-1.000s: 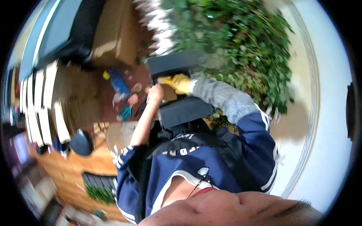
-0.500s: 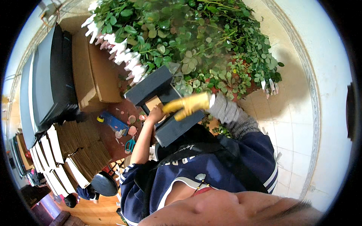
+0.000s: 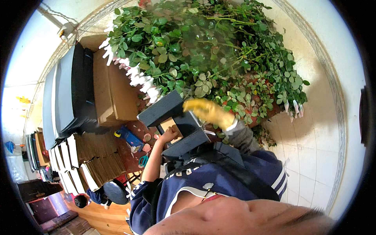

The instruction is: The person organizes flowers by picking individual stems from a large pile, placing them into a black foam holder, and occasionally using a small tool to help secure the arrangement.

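A black corrugated box (image 3: 161, 108) lies open, tilted, in front of my body. Inside it is a tan cardboard piece (image 3: 167, 123). My left hand (image 3: 169, 135), bare, has its fingers curled at this piece, and their tips are hidden. My right hand (image 3: 209, 112) wears a yellow glove and hangs above the far right side of the box, near the leaves. Its fingers are stretched out, somewhat blurred, with nothing visible in them. Beyond the box lies a large heap of leafy rose stems (image 3: 188, 51), with white-wrapped heads (image 3: 138, 77) along the left edge.
Left of the box, a blue tool (image 3: 131, 137), teal-handled scissors (image 3: 143, 160) and pink petals lie on the reddish table. A tall cardboard box (image 3: 107, 94), grey-black sheets (image 3: 64, 86) and stacked cardboard (image 3: 96, 152) stand farther left. Another person (image 3: 94, 197) is at the lower left.
My right hand has lifted off the box's inside and moved away toward the leaves. My left hand stays at the tan cardboard piece. The whole view has shifted slightly.
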Tool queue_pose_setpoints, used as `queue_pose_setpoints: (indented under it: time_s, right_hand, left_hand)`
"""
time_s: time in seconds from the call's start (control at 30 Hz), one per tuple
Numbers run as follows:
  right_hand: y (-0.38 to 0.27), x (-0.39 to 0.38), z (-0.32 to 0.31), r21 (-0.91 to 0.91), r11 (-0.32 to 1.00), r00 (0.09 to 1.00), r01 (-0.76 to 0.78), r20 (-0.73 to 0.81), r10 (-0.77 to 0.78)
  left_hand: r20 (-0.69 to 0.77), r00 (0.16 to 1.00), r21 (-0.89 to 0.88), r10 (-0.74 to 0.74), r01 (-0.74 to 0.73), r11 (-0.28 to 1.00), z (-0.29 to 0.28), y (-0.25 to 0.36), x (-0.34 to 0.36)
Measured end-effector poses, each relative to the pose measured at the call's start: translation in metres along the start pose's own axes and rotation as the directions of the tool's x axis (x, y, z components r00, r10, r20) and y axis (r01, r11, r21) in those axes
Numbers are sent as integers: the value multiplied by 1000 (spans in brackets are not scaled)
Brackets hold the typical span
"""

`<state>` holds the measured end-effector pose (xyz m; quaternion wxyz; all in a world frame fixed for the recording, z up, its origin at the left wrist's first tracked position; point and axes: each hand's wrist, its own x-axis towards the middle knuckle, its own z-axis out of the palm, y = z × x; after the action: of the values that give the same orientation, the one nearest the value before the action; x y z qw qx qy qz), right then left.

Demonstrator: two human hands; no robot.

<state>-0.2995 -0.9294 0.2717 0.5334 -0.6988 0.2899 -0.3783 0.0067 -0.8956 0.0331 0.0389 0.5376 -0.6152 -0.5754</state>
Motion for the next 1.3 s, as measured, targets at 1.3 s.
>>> queue_pose_setpoints:
  time_s: [1.3]
  right_hand:
    - [159, -109, -55, -794, 354, 836, -495, -324, 442]
  left_hand:
    - [165, 959, -150, 231, -207, 967, -8, 40, -48]
